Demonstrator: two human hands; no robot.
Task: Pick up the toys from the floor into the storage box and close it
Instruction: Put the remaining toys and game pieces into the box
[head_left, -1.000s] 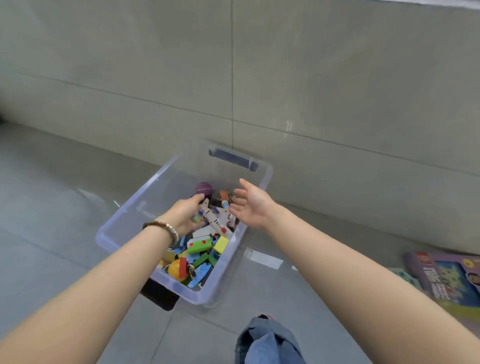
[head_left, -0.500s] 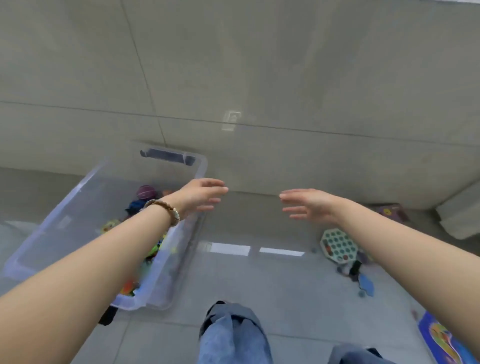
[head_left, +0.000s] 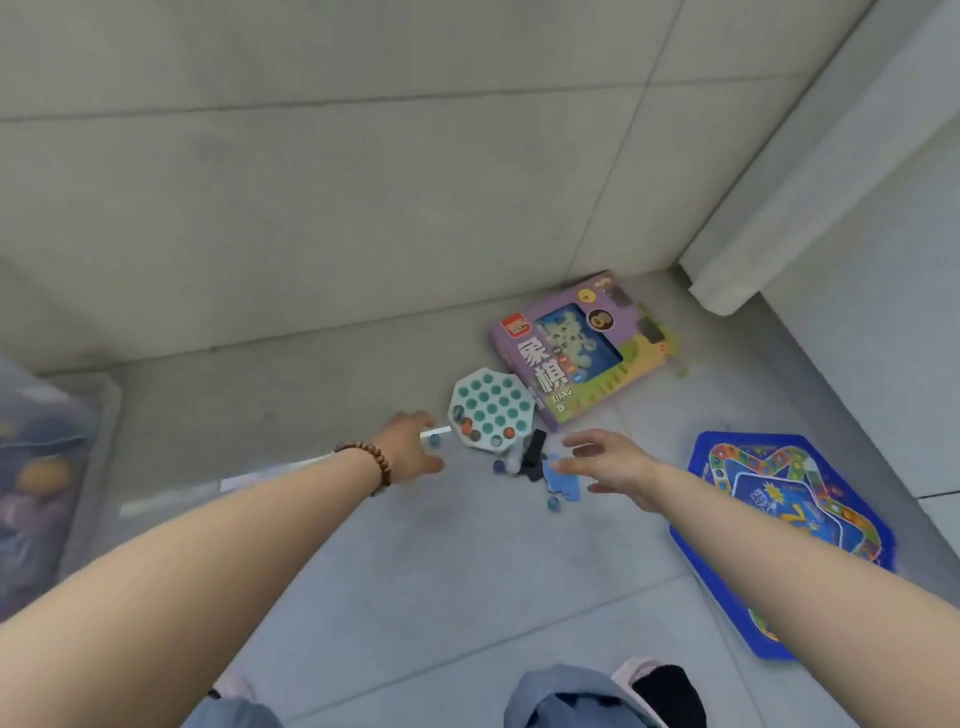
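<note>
The clear storage box (head_left: 98, 415) is at the far left edge, with colourful toys blurred inside. On the floor ahead lie a white hexagonal marble board (head_left: 491, 408), a purple game box (head_left: 576, 348), a black toy piece (head_left: 534, 454), a blue flat piece (head_left: 566, 486) and loose marbles (head_left: 554, 503). A blue game board (head_left: 784, 530) lies at the right. My left hand (head_left: 410, 449), with a bead bracelet at the wrist, hovers empty just left of the marble board. My right hand (head_left: 610, 465) is spread open right of the black piece, holding nothing.
A grey tiled wall (head_left: 363, 182) rises behind the toys. A white wall corner or trim (head_left: 810, 182) stands at the right. My knees in blue jeans (head_left: 566, 696) show at the bottom edge. Grey floor tiles lie between me and the toys.
My view has swung right, away from the box toward the toys by the wall. Both empty hands left the box and now reach down near the marble board and small pieces.
</note>
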